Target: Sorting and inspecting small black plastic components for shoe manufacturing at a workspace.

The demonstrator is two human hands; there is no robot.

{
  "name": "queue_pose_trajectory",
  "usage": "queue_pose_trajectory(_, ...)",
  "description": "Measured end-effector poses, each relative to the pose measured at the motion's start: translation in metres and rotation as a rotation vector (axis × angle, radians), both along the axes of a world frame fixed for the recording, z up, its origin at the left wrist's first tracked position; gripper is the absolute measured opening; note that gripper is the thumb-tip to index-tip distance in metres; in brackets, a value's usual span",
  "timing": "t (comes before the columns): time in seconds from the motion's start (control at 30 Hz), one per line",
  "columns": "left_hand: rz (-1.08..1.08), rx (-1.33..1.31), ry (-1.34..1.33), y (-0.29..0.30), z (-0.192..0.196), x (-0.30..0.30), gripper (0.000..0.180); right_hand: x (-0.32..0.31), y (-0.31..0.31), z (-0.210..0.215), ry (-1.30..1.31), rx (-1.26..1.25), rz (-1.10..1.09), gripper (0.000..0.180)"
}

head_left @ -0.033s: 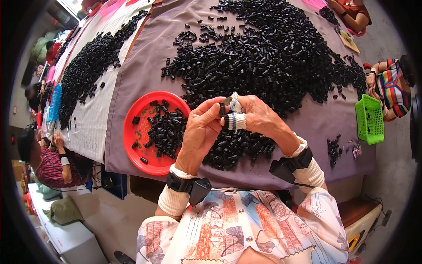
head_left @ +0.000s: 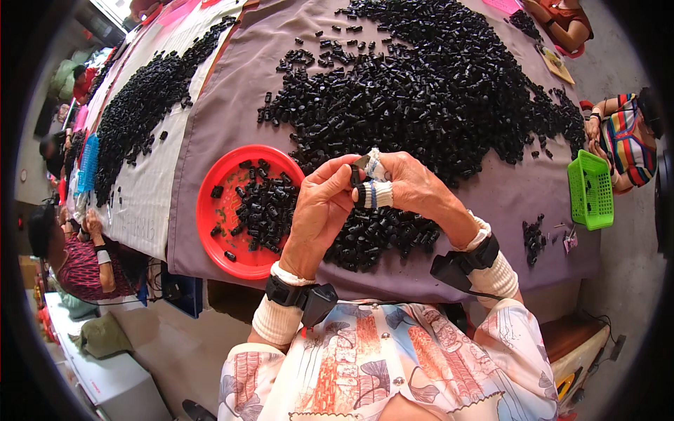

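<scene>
Hands meet above the table edge: left hand point(head_left: 323, 203) pinches a small black part point(head_left: 355, 177) between thumb and fingertips, while right hand point(head_left: 411, 186), fingers wrapped in white tape, closes on the same piece, raised close for handling. Red plate point(head_left: 210, 210) beside the left wrist keeps parts apart from the black pile point(head_left: 435, 91). Pose matches the earlier frame; nothing visibly shifts.

A small black part point(head_left: 356, 175) pinched between the hands point(head_left: 365, 193) is mostly hidden by fingers, its shape too small to tell. The black heap point(head_left: 435, 91) runs off the top edge; the seated neighbour point(head_left: 628, 137) is cut by the right rim.
</scene>
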State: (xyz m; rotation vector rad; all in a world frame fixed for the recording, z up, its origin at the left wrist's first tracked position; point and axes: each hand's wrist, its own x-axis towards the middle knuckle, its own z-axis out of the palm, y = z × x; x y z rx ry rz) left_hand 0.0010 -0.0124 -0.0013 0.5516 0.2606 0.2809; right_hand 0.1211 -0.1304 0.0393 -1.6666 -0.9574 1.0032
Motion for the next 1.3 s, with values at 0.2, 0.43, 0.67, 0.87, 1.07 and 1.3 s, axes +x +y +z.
queue_pose_trajectory(0.2,-0.016,0.007,0.0,0.0016,0.0003,0.0002,0.023,0.0012,0.0034,-0.0063,-0.065,0.065,0.011,0.039)
queue_pose_trajectory(0.43,-0.029,0.036,-0.013,0.0055,-0.0048,0.0023,0.024,0.0037,0.0052,-0.009,-0.131,0.05,0.034,0.038)
queue_pose_trajectory(0.67,0.009,0.056,0.036,0.0019,-0.0016,0.0035,0.021,0.0027,0.0059,-0.0071,-0.174,0.041,0.043,0.036)
queue_pose_trajectory(0.87,0.005,0.032,0.018,0.0032,-0.001,0.0055,0.021,0.0038,0.0058,-0.0124,-0.135,0.083,0.009,0.037)
queue_pose_trajectory(1.07,0.005,0.069,0.017,0.0033,-0.0058,0.0036,0.024,0.0038,0.0064,-0.0079,-0.18,0.059,0.024,0.036)
queue_pose_trajectory(1.3,0.032,0.091,0.049,0.0005,0.0007,0.0029,0.02,0.0029,0.0073,-0.0074,-0.15,0.047,0.059,0.034)
